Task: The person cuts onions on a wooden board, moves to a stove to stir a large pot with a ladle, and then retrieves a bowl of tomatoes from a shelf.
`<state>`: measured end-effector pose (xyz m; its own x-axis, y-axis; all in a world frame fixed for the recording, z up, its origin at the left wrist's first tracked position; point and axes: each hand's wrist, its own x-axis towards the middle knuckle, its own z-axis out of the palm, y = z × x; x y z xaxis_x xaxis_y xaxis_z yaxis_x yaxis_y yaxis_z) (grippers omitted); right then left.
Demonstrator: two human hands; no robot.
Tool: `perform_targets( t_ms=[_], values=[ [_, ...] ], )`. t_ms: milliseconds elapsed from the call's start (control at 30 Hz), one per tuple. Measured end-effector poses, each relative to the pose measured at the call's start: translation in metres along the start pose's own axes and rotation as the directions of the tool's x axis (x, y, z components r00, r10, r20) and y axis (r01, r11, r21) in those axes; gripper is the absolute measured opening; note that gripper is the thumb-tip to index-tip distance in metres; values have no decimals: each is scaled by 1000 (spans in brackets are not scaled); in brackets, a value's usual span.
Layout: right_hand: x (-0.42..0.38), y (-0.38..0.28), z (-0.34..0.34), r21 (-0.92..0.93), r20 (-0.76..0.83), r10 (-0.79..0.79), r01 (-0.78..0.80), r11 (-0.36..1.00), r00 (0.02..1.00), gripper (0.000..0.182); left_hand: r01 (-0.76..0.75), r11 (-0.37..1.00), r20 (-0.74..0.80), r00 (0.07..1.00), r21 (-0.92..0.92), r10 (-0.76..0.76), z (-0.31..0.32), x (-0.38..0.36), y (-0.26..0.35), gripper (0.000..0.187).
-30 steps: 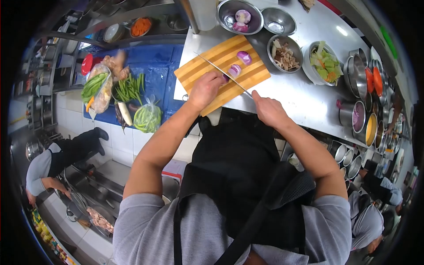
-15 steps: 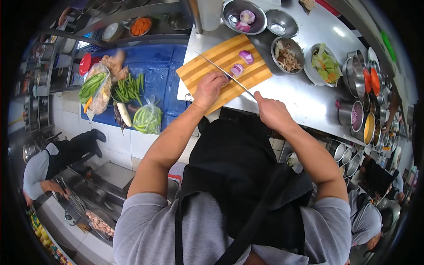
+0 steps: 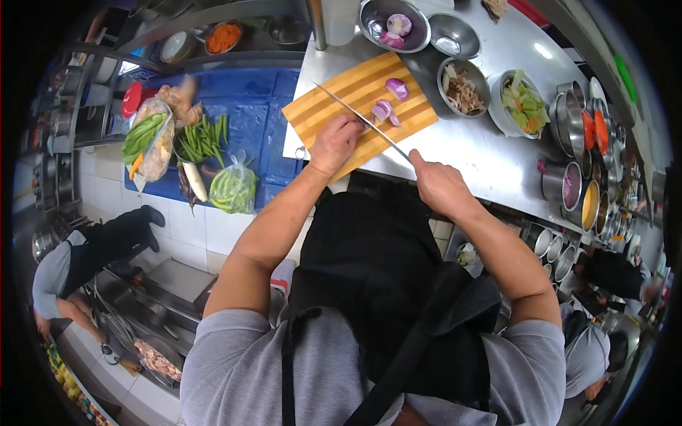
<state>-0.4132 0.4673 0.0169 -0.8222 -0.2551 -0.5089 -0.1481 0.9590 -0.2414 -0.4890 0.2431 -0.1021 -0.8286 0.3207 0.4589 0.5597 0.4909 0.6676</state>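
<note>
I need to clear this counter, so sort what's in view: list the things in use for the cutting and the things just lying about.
In use: left hand steadying a red onion piece; right hand holding the knife; cut red onion pieces; striped wooden cutting board.

Lying about: bowl of peeled onions; empty steel bowl; bowl of cabbage; bagged green beans.

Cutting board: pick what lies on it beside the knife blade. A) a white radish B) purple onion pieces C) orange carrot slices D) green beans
B: purple onion pieces lie on the striped cutting board, next to the knife held in the right hand, with the left hand on the board by the blade.
</note>
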Motion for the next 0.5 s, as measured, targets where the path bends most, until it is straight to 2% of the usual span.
perform_targets(
  t_ms=[167,367,500],
  values=[
    [25,1,20,30,-12,24,-23,999,1000,29,-3,1000,0,1000,-18,3,1,0,-3,16],
    [2,-6,-5,3,48,17,-17,1000,999,34,-4,1000,-17,1000,-27,4,1,-1,-2,16],
    [20,-3,22,114,2,6,-6,994,1000,32,15,1000,6,1000,-16,-15,-1,0,0,14]
  ],
)
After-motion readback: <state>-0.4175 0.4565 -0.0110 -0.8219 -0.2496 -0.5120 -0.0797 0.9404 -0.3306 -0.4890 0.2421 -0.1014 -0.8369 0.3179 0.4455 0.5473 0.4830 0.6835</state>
